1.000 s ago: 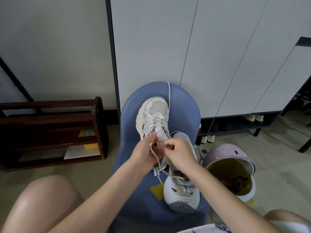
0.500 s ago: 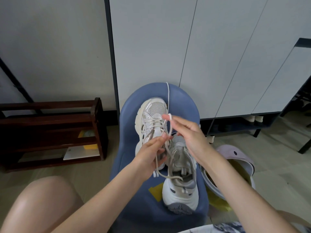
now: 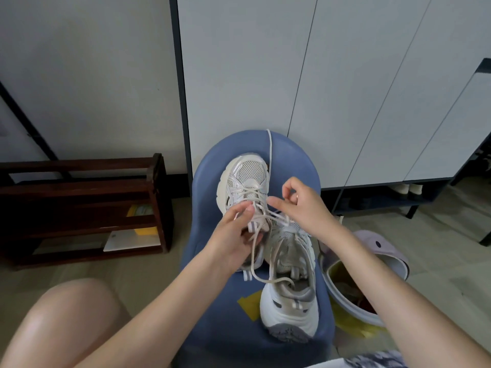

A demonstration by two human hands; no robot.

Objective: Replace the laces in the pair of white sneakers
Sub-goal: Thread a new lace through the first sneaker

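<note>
Two white sneakers lie on a blue stool (image 3: pixel 300 166) at the centre of the head view. The far sneaker (image 3: pixel 245 181) points its toe toward twelve o'clock. The near sneaker (image 3: pixel 289 288) sits at five o'clock of it, heel toward the person, the two touching where they overlap.

The left hand (image 3: pixel 233 235) rests on the far sneaker's tongue end, its grip pinching a white lace (image 3: pixel 268 280) between thumb and forefinger; the lace loops down over the near sneaker's opening. Another length of lace runs from the shoes up over the stool's far edge at twelve o'clock.

The right hand (image 3: pixel 303 205) hovers just at three o'clock of the far sneaker, fingers curled, forefinger extended toward the left hand; whether its grip holds the lace cannot be told.

At nine o'clock stands a dark wooden rack (image 3: pixel 79 208); at four o'clock, a lilac bin (image 3: pixel 385 256).
</note>
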